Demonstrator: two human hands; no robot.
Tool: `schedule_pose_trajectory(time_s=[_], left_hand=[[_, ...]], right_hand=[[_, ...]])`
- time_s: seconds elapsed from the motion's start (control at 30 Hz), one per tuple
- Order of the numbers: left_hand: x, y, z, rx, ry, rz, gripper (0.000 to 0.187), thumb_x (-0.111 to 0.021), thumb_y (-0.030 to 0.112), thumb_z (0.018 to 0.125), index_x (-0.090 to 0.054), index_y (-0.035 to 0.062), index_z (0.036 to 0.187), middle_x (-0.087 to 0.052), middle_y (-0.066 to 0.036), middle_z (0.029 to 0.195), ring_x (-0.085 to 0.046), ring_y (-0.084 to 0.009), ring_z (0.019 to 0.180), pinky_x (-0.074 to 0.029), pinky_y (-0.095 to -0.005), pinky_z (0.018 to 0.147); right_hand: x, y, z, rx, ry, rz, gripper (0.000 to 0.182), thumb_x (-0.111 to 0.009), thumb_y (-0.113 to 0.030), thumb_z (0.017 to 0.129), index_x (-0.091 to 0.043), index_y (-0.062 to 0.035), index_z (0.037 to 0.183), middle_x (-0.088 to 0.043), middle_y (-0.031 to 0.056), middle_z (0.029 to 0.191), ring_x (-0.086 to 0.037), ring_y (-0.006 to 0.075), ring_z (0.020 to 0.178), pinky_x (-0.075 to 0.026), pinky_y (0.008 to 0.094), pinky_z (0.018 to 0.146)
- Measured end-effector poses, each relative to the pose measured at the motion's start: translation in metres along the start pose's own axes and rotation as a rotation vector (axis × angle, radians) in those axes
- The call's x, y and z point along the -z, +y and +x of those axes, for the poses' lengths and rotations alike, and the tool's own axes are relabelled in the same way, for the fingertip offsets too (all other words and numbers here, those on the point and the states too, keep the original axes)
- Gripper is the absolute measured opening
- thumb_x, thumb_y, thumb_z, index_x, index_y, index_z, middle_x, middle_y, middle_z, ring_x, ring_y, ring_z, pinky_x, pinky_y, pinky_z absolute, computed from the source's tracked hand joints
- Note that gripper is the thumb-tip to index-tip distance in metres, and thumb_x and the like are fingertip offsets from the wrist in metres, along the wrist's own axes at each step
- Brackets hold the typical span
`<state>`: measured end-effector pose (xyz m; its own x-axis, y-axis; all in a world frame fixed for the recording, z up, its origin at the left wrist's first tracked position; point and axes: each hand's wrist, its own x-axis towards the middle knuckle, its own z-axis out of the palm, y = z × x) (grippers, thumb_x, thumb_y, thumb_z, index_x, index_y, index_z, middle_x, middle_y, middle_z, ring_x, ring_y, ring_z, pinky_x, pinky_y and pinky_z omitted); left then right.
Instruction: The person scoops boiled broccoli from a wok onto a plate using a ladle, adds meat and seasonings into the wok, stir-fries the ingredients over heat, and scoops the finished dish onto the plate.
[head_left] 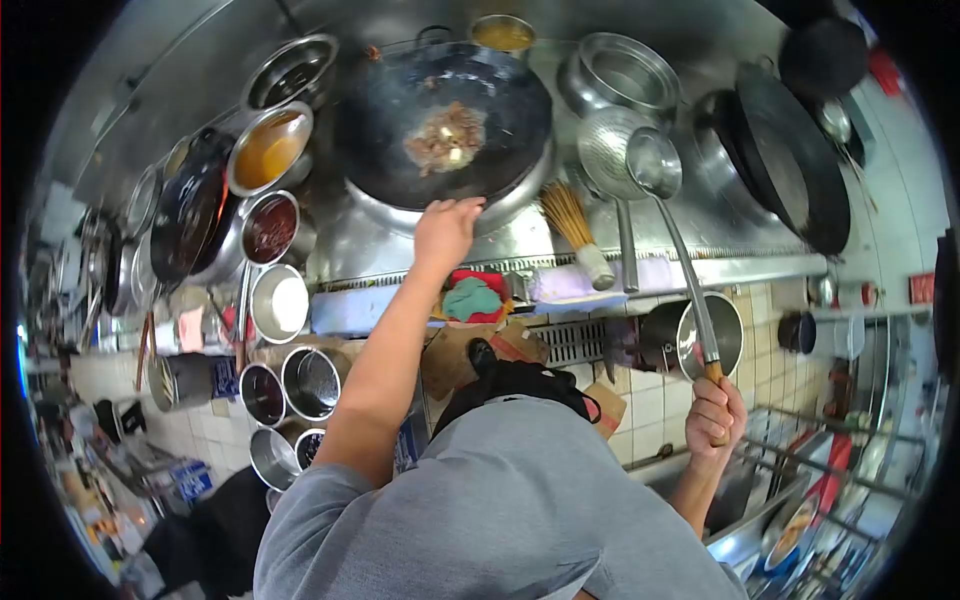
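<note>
My left hand point(446, 238) is closed at the near rim of a large black wok point(380, 160), covering the spot where it grips. Inside the wok lie browned meat pieces point(440, 142) with some pale chunks on top. My right hand point(716, 418) is wrapped round the wooden handle end of a long ladle point(686, 265). The ladle's metal bowl hangs over a perforated skimmer point(606, 150) resting on the steel counter. Just right of the wok lies a bamboo brush point(570, 218).
Left of the wok stand bowls of orange liquid point(268, 148), dark red sauce point(270, 228) and a white ingredient point(280, 303). Behind it is a yellow liquid container point(503, 34). More woks point(795, 165) lean at right. Folded cloths point(472, 298) lie along the front edge.
</note>
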<state>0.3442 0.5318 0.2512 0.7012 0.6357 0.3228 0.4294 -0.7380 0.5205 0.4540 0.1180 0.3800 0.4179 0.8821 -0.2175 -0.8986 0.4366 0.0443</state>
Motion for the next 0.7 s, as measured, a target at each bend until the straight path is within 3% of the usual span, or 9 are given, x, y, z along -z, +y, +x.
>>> schedule_pose_trajectory(time_s=[0.1,0.23,0.3,0.33,0.4,0.47,0.5,0.6,0.7], left_hand=[[-0.005,-0.005,0.000,-0.024,0.054,0.001,0.019,-0.055,0.023,0.085,-0.067,0.0158,0.097,-0.061,-0.012,0.078,-0.057,-0.0315,0.079,-0.045,-0.0411,0.077],[-0.002,-0.006,-0.002,-0.040,0.059,-0.029,0.019,-0.055,0.023,0.084,-0.067,0.0154,0.097,-0.060,-0.011,0.075,-0.058,-0.0305,0.077,-0.045,-0.0411,0.079],[0.004,-0.004,-0.001,-0.016,0.044,-0.043,0.019,-0.055,0.023,0.084,-0.067,0.0147,0.096,-0.060,-0.012,0.074,-0.058,-0.0305,0.077,-0.045,-0.0404,0.078],[0.006,-0.003,-0.002,-0.016,0.043,-0.030,0.019,-0.056,0.022,0.084,-0.067,0.0140,0.096,-0.060,-0.011,0.073,-0.058,-0.0307,0.077,-0.045,-0.0398,0.078],[0.010,0.000,-0.006,-0.012,0.033,-0.023,0.019,-0.056,0.022,0.084,-0.067,0.0133,0.096,-0.060,-0.011,0.072,-0.058,-0.0309,0.077,-0.045,-0.0391,0.077],[0.013,0.001,-0.006,0.038,0.004,-0.061,0.018,-0.058,0.017,0.082,-0.067,0.0115,0.096,-0.060,-0.011,0.080,-0.057,-0.0303,0.082,-0.046,-0.0385,0.076],[0.013,0.002,-0.006,0.036,0.018,-0.064,0.018,-0.058,0.017,0.082,-0.067,0.0115,0.096,-0.060,-0.011,0.080,-0.057,-0.0303,0.082,-0.046,-0.0385,0.076],[0.023,0.008,-0.032,-0.090,0.244,-0.161,0.022,-0.058,0.011,0.081,-0.066,0.0088,0.101,-0.055,-0.016,0.108,-0.052,-0.0310,0.101,-0.042,-0.0376,0.087],[0.043,0.020,-0.079,-0.039,0.141,-0.286,0.020,-0.058,0.011,0.081,-0.066,0.0091,0.099,-0.056,-0.013,0.108,-0.054,-0.0304,0.098,-0.044,-0.0377,0.085]], right_hand=[[-0.014,0.013,0.043,-0.103,-0.034,0.020,0.054,-0.033,-0.011,0.094,-0.007,-0.0034,0.141,-0.039,0.0049,0.078,-0.042,0.0071,0.051,-0.039,0.0224,0.044],[-0.029,0.026,0.087,-0.249,0.057,-0.314,0.048,-0.039,-0.011,0.094,-0.022,-0.0017,0.138,-0.041,0.0052,0.074,-0.040,0.0072,0.046,-0.036,0.0222,0.038],[-0.036,0.036,0.109,-0.206,0.234,-0.995,0.046,-0.045,-0.011,0.092,-0.030,-0.0018,0.134,-0.044,0.0062,0.071,-0.039,0.0070,0.044,-0.036,0.0226,0.036],[-0.037,0.043,0.125,-0.238,0.239,-1.074,0.039,-0.050,-0.011,0.090,-0.039,-0.0031,0.126,-0.048,0.0060,0.070,-0.040,0.0073,0.043,-0.035,0.0228,0.035],[-0.018,0.043,0.167,-0.277,0.261,-1.148,0.030,-0.050,-0.011,0.089,-0.043,-0.0036,0.118,-0.048,0.0041,0.068,-0.041,0.0078,0.044,-0.035,0.0221,0.036],[0.016,0.046,0.216,-0.369,0.159,-0.692,0.027,-0.052,-0.011,0.089,-0.044,-0.0064,0.114,-0.048,0.0029,0.066,-0.042,0.0080,0.044,-0.035,0.0220,0.036],[0.023,0.057,0.224,-0.368,0.150,-0.704,0.027,-0.052,-0.011,0.089,-0.044,-0.0064,0.114,-0.048,0.0029,0.066,-0.042,0.0080,0.044,-0.035,0.0220,0.036],[0.016,0.099,0.232,-0.100,0.299,-1.427,0.039,-0.049,-0.006,0.086,-0.040,-0.0043,0.124,-0.047,0.0021,0.064,-0.041,0.0097,0.043,-0.035,0.0245,0.037],[0.012,0.074,0.227,-0.008,0.330,-1.820,0.047,-0.050,-0.006,0.086,-0.037,-0.0074,0.131,-0.048,0.0021,0.063,-0.043,0.0099,0.043,-0.035,0.0244,0.038]])
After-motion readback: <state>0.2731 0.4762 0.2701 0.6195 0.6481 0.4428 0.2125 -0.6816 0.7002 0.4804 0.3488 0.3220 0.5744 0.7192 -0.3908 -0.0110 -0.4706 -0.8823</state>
